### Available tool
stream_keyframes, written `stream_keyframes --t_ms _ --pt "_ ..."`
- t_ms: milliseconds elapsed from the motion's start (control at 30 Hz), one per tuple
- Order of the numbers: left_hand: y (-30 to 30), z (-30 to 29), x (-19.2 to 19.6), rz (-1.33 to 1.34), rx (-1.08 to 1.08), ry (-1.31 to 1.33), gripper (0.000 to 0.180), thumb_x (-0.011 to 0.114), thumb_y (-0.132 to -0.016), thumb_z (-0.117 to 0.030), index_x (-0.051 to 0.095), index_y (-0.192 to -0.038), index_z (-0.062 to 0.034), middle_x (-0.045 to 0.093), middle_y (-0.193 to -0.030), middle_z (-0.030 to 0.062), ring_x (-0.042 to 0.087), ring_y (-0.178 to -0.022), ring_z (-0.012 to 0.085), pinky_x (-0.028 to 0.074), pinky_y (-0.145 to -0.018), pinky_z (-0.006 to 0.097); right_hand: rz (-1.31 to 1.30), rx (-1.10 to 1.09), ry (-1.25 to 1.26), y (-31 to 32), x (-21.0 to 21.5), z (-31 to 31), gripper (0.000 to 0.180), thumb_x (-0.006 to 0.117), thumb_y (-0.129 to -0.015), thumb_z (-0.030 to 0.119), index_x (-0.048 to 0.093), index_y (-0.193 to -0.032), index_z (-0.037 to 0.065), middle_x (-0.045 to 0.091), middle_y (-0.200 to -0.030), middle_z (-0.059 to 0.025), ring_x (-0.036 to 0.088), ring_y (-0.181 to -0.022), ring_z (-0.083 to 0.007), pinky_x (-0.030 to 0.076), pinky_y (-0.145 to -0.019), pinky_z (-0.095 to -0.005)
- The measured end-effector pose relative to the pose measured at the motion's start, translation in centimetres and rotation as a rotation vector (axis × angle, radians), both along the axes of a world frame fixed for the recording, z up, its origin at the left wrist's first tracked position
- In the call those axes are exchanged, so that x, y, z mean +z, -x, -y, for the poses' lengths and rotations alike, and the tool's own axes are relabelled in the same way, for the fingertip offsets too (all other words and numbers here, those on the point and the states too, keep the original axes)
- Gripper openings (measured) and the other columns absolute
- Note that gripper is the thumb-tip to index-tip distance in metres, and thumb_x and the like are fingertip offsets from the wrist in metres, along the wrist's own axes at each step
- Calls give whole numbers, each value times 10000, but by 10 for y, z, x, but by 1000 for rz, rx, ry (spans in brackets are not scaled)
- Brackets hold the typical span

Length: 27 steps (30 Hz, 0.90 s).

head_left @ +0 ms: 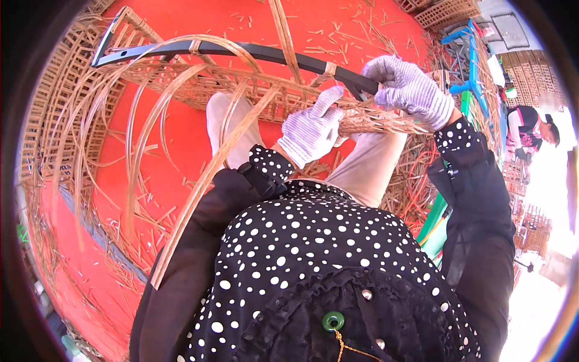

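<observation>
woven rattan frame (253, 90): pale, open lattice, dark curved bar | left hand (312, 130): pinching its edge | right hand (407, 90): fist around bar

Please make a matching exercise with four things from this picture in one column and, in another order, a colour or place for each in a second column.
Things:
1. left hand
2. right hand
3. floor mat
4. pendant

Descriptions:
A. red, strewn with cane scraps
B. green ring, low on the dotted blouse
C. gloved, pressed on the woven cane edge
D. gloved, gripping the dark curved frame

Pairs: 1-C, 2-D, 3-A, 4-B
</observation>
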<state>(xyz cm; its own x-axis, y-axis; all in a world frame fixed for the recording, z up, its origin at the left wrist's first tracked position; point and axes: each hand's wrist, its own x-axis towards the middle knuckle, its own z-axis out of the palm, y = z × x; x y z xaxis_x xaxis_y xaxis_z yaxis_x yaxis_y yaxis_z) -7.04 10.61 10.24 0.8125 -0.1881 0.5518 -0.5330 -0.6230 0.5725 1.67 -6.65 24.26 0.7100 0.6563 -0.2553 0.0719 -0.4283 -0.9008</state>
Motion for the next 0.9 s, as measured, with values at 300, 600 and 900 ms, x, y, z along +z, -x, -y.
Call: stream_keyframes --t_ms 300,600,900 --pt "18 10 49 -230 -153 357 99 620 -749 -29 605 -847 -38 520 -1137 132 620 -726 147 498 -590 238 -315 40 39 -10 3 -5 474 617 -656 42 513 -1118 13 603 -922 -28 543 -750 -54 450 -637 -193" --pt "3 37 53 -593 -266 1038 173 580 -784 -104 495 -926 -55 562 -743 75 533 -687 106 436 -625 251 -30 59 30 -1 -5 -6 402 596 -736 22 520 -1130 -12 595 -871 -34 547 -721 -73 469 -637 -223" --pt "19 5 141 -445 -283 384 118 575 -753 -36 486 -829 -45 458 -692 -9 435 -629 71 386 -559 229 818 -21 136 29 -23 7 400 665 -715 161 519 -1073 58 601 -885 -158 597 -826 -329 484 -703 -373"
